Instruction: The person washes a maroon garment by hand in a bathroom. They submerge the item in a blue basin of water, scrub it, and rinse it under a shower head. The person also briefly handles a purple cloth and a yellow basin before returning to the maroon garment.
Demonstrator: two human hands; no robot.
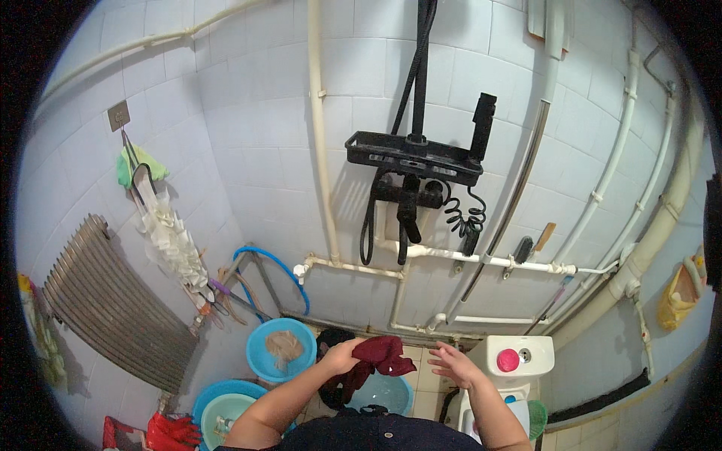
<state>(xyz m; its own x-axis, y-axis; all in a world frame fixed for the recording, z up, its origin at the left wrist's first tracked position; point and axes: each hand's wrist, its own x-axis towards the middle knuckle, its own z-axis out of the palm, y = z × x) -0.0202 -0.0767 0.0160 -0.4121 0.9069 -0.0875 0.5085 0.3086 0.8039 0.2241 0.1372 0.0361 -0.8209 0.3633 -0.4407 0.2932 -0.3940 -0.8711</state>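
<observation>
A dark red cloth (380,353) hangs bunched from my left hand (342,355), whose fingers are closed round one end of it. Part of the cloth droops lower, in front of a light blue basin (385,395) on the floor that appears to hold water. My right hand (453,366) is apart from the cloth, to its right, with fingers spread and nothing in them. Behind and below my left hand lies some black fabric (331,343). Left of it stands a blue basin (280,331) with a beige cloth (284,347) in water.
At right is a white toilet (538,347) with a pink round object (508,360) on its tank. A black shower fixture (414,161) juts from the tiled wall ahead. A ribbed radiator (120,308) and a red cloth (169,431) are at left, beside nested basins (203,402).
</observation>
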